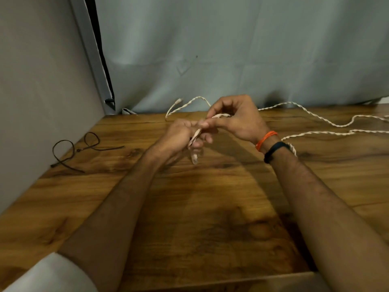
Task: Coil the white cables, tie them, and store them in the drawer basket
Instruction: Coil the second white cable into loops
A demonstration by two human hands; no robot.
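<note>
The left hand grips the white cable near its end, anchoring the coil's start. The right hand pinches the next stretch to fold it over; the rest trails across the bench.

Cable ties left of cable

White twisted cable, brown wood-grain table, black ties.
</note>
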